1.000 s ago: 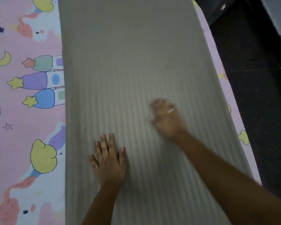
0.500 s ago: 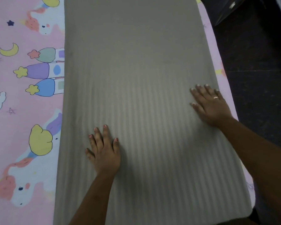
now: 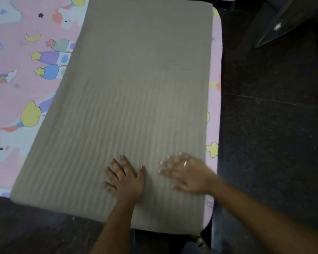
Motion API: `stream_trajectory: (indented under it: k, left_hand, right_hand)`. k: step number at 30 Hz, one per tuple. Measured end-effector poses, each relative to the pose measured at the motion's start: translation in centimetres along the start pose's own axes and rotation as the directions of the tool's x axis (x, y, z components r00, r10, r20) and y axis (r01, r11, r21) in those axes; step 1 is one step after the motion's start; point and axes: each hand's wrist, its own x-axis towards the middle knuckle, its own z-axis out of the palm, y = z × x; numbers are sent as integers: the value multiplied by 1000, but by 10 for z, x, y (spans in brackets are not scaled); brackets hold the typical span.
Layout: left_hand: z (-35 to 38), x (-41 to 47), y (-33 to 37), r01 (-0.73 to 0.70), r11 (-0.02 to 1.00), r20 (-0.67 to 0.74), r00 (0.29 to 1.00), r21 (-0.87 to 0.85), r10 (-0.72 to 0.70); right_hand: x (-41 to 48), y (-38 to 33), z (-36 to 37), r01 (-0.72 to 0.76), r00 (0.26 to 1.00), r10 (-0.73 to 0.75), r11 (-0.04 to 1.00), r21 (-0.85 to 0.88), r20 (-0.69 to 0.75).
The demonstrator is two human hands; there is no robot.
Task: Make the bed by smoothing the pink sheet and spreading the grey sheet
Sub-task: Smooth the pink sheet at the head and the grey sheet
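Note:
The grey sheet [image 3: 136, 79], folded into a long striped rectangle, lies flat along the right side of the bed. The pink sheet [image 3: 13, 74] with unicorn, rainbow and star prints covers the mattress to its left and shows as a thin strip at the right edge. My left hand [image 3: 125, 178] presses flat on the grey sheet near its near end, fingers spread. My right hand [image 3: 187, 173], blurred from motion and wearing a ring, lies flat on the grey sheet just right of the left hand, close to the sheet's right edge.
Dark floor [image 3: 273, 125] runs along the right side of the bed and in front of its near end. A dark piece of furniture [image 3: 283, 19] stands at the top right. The bed's near right corner [image 3: 208, 208] sits just beside my right forearm.
My right hand swept from the grey sheet's right edge back toward me and inward, ending beside the left hand. The view pulled back, showing the bed's near end.

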Motion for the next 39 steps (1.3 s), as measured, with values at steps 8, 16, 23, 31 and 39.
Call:
stream_trajectory:
  k: [8,16,23,31,39]
  left_hand:
    - [32,-39,27,-75,997,46,996,-16,76]
    - [46,-42,46,-84,996,78,993,-18,85]
    - [61,-36,96,-17,998,-95,995,-62,11]
    - [61,-2,228,158,937,-286,925,-312,-251]
    - [73,-7,246,288,860,-344,827,-421,-446]
  right_hand:
    - [34,88,-39,-572,797,573,818,65,-189]
    - [40,30,-15,27,998,-30,999,-40,-62]
    - [65,226,-53,-296,953,282,945,-139,-111]
    - [96,164,-61,19,993,-11,998,64,-120]
    - [119,364,-97,-148,984,132,979,-137,-121]
